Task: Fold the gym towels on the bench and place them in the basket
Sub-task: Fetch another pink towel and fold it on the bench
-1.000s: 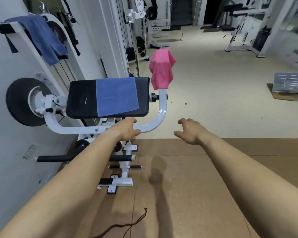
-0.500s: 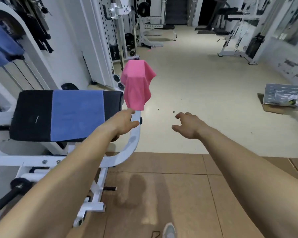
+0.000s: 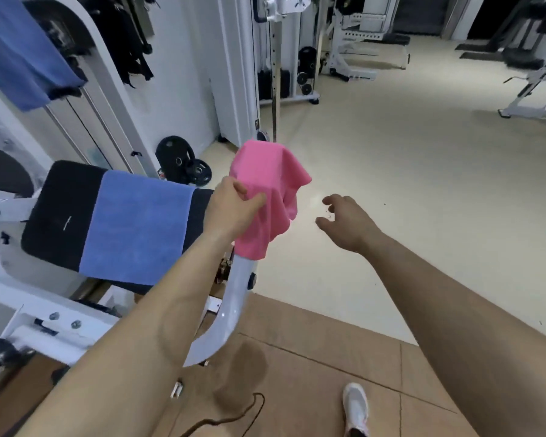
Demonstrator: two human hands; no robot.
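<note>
A pink towel (image 3: pixel 273 190) hangs draped over the top of the white curved handle (image 3: pixel 230 307) of a gym bench. My left hand (image 3: pixel 232 208) grips the towel's left side, thumb and fingers pinching the cloth. My right hand (image 3: pixel 344 223) hovers just right of the towel with fingers relaxed and spread, holding nothing. A blue towel (image 3: pixel 136 228) lies flat across the black bench pad (image 3: pixel 60 216). Another blue towel (image 3: pixel 22 55) hangs over a machine frame at the upper left. No basket is in view.
Black weight plates (image 3: pixel 183 162) lie on the floor behind the bench. A white cable machine (image 3: pixel 271 58) stands beyond. More gym machines (image 3: pixel 533 89) line the far right. Beige floor stretches ahead; brown mats (image 3: pixel 297 373) lie underfoot, with my white shoe (image 3: pixel 355 408) and a dark cord (image 3: pixel 227 417).
I have stepped closer to the bench. My left hand rose from near the handle and took hold of the pink towel. My right hand moved nearer to the towel.
</note>
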